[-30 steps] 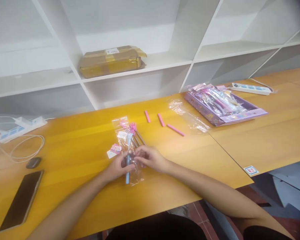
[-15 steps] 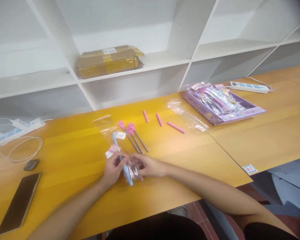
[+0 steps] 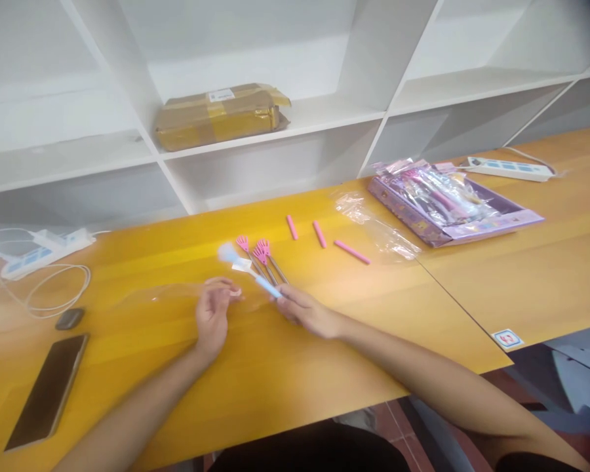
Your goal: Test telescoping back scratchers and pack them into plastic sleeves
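My right hand (image 3: 302, 311) is closed round the pale blue handle of a back scratcher (image 3: 268, 286). Its blurred blue head points up and left, and a white label (image 3: 242, 264) sits near its neck. A clear plastic bag (image 3: 164, 292), faint and smeared, trails leftward from my left hand (image 3: 214, 313), whose fingers are pinched on it. Just beyond my hands lie several pink claw-shaped scratcher heads (image 3: 262, 252) on metal rods, the rod ends partly hidden by the blue handle and my right hand. Pink handle tubes (image 3: 319, 234) rest apart from them, farther right.
A purple box (image 3: 408, 213) full of bagged items stands at the back right, beside empty plastic wrappers (image 3: 373, 226). A phone (image 3: 46, 393), a small dark case (image 3: 69, 319) and a power strip (image 3: 46, 252) with cable are left. A taped parcel (image 3: 221, 118) sits on the shelf.
The blue back scratcher has come out of its clear bag. My right hand now holds it by the handle, and my left hand has moved left with the bag.
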Action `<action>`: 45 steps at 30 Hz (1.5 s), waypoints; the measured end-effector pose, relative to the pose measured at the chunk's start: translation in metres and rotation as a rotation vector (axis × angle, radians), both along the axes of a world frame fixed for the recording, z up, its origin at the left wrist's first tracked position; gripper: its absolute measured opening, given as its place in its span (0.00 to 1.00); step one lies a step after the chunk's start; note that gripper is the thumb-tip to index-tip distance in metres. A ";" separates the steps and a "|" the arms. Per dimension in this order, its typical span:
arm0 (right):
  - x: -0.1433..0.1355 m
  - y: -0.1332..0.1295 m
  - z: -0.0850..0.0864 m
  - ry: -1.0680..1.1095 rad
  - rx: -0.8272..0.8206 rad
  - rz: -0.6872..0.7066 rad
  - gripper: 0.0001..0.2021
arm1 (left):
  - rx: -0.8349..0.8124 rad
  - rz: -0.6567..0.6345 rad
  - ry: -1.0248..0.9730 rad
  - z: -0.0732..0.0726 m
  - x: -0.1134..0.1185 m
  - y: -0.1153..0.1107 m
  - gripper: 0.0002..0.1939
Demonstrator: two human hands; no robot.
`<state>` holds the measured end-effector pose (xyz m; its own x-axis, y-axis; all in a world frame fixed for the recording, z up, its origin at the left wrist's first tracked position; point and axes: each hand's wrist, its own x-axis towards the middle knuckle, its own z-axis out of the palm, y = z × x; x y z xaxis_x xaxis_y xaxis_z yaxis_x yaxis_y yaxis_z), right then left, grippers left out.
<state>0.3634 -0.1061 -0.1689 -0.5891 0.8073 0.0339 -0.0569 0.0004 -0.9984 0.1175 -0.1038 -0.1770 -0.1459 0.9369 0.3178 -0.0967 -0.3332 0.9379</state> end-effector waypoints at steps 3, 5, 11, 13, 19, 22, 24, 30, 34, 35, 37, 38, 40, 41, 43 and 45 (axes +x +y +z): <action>0.013 0.007 0.006 -0.004 0.070 -0.192 0.25 | -0.062 0.102 -0.054 -0.007 -0.009 0.013 0.16; 0.022 0.010 0.012 -0.078 0.186 -0.285 0.26 | -0.064 0.184 -0.037 -0.011 -0.014 0.020 0.17; 0.043 0.014 0.030 -0.311 0.417 -0.228 0.27 | -0.069 0.196 -0.074 -0.008 -0.016 0.027 0.19; 0.044 0.014 0.033 -0.344 0.436 -0.178 0.26 | -0.107 0.186 -0.090 -0.005 -0.013 0.024 0.20; 0.039 0.013 0.032 -0.384 0.464 -0.116 0.26 | -0.266 -0.086 -0.163 0.004 -0.006 0.014 0.16; 0.038 0.014 0.030 -0.385 0.454 -0.115 0.27 | -0.317 -0.244 -0.187 0.008 -0.006 0.014 0.17; 0.039 0.014 0.029 -0.383 0.443 -0.120 0.27 | -0.362 -0.294 -0.231 0.009 -0.007 0.016 0.18; 0.043 0.014 0.034 -0.433 0.457 -0.116 0.25 | -0.405 -0.255 -0.319 0.007 -0.010 0.022 0.20; 0.046 0.013 0.035 -0.480 0.559 -0.073 0.22 | -0.461 -0.195 -0.337 -0.001 -0.011 0.023 0.21; 0.046 0.012 0.034 -0.491 0.601 -0.064 0.21 | -0.472 -0.187 -0.345 -0.003 -0.011 0.023 0.21; 0.044 0.009 0.029 -0.509 0.693 -0.071 0.19 | -0.477 -0.188 -0.350 -0.007 -0.011 0.023 0.21; 0.043 0.008 0.026 -0.513 0.738 -0.088 0.18 | -0.474 -0.195 -0.349 -0.009 -0.011 0.023 0.21; 0.039 0.005 0.021 -0.515 0.810 -0.136 0.17 | -0.455 -0.208 -0.348 -0.010 -0.011 0.024 0.22; 0.037 0.003 0.019 -0.515 0.834 -0.162 0.16 | -0.446 -0.210 -0.348 -0.010 -0.011 0.024 0.22; 0.035 0.001 0.018 -0.521 0.853 -0.204 0.15 | -0.438 -0.219 -0.342 -0.010 -0.011 0.024 0.23; 0.035 0.001 0.019 -0.545 0.850 -0.245 0.16 | -0.424 -0.212 -0.339 -0.008 -0.011 0.024 0.24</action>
<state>0.3986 -0.1046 -0.1499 -0.5181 0.7416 0.4262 0.4988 0.6668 -0.5538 0.1066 -0.0796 -0.1849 0.0309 0.9920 -0.1228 -0.4389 0.1238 0.8900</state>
